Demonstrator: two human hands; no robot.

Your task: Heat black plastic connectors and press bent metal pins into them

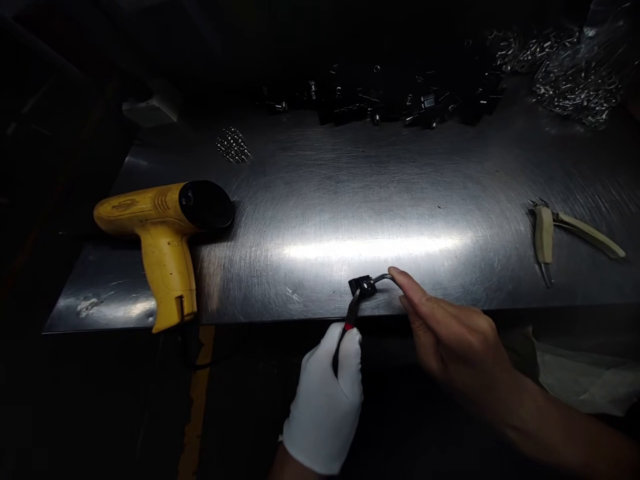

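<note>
My left hand [327,400], in a white glove, is closed around pliers [353,313] with black and red handles. Their jaws meet a small black part [363,286] with a bit of bare metal, near the metal table's front edge. From the right, my bare right hand [450,333] pinches a bent metal rod, which looks like a hex key [384,276]. The rod's tip touches the black part at its metal bit. Whether the tip sits inside it, I cannot tell.
A yellow heat gun [167,240] lies on the left of the metal table [320,187]. Cream-handled cutters [546,237] rest at right. Small metal pieces [233,145], dark parts [380,107] and a clear bag of metal pieces [575,87] lie farther back.
</note>
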